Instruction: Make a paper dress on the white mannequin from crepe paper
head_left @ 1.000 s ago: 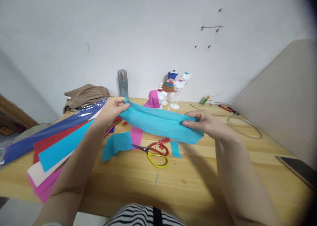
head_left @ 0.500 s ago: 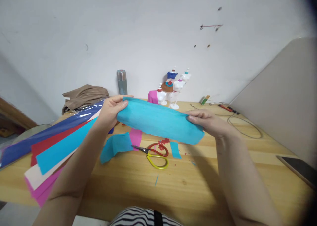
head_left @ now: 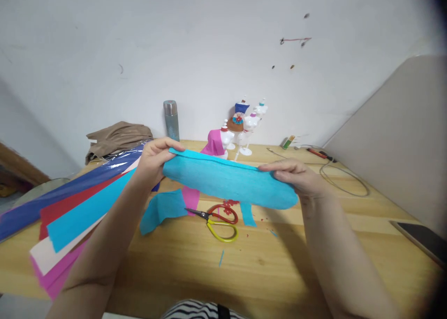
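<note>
A long strip of turquoise crepe paper [head_left: 226, 179] is stretched level above the wooden table [head_left: 279, 263]. My left hand [head_left: 153, 158] pinches its left end, thumb on top. My right hand [head_left: 296, 177] grips its right end with fingers closed over the upper edge. Below the strip lie red-and-yellow scissors [head_left: 218, 219], a loose turquoise piece [head_left: 160, 207], a pink scrap [head_left: 191, 197] and a small turquoise offcut [head_left: 247, 214].
Folded crepe sheets in blue, red, turquoise, white and pink [head_left: 70, 207] fan over the table's left edge. At the back stand a metal flask [head_left: 171, 118], small white dress forms [head_left: 240, 128] and a tan cloth [head_left: 118, 137]. Cables [head_left: 342, 179] and a dark tablet [head_left: 419, 240] lie right.
Both hands turned the strip so its flat face now stands toward me, and the right end has dropped slightly. Hands stay at the two ends.
</note>
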{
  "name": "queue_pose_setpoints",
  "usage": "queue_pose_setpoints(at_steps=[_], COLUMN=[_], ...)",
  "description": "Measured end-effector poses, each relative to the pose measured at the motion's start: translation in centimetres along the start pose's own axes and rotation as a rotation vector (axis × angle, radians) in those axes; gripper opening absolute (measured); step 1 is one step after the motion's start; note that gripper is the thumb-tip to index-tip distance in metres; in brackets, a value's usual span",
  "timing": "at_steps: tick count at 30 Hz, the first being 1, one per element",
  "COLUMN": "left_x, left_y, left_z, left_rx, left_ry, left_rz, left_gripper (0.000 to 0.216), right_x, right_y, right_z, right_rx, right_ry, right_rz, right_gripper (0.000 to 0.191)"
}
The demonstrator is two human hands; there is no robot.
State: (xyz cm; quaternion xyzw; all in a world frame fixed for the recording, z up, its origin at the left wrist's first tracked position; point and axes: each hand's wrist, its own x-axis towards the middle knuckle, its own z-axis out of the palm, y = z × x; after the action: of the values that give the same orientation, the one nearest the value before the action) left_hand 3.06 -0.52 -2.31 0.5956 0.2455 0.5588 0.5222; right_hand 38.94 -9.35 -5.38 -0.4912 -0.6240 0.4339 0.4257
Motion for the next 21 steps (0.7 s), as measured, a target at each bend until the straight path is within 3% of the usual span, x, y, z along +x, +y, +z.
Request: queue_pose_setpoints(at_steps=[10,14,21], left_x=[0.4,0.3,0.2], left_y=[-0.5,-0.5,-0.6], left_z=[-0.5,-0.7,-0.9], left_rx=[0.077,0.115,0.143], left_ry=[0.013,-0.045,-0.082], left_rz=[-0.051,-0.049,-0.139], left_gripper=[0.012,0.029,0.026], right_x=[-0.5,-0.7,-1.2], right_y=[-2.1,-2.2,-2.6], right_z=[-0.4,-0.7,-0.8], right_rx=[-0.278,-0.333,-0.375], right_ry=[-0.203,-0.254,-0.342], right_rz=[-0.114,-0.108,-0.061], right_gripper=[0.029,0.026,0.027])
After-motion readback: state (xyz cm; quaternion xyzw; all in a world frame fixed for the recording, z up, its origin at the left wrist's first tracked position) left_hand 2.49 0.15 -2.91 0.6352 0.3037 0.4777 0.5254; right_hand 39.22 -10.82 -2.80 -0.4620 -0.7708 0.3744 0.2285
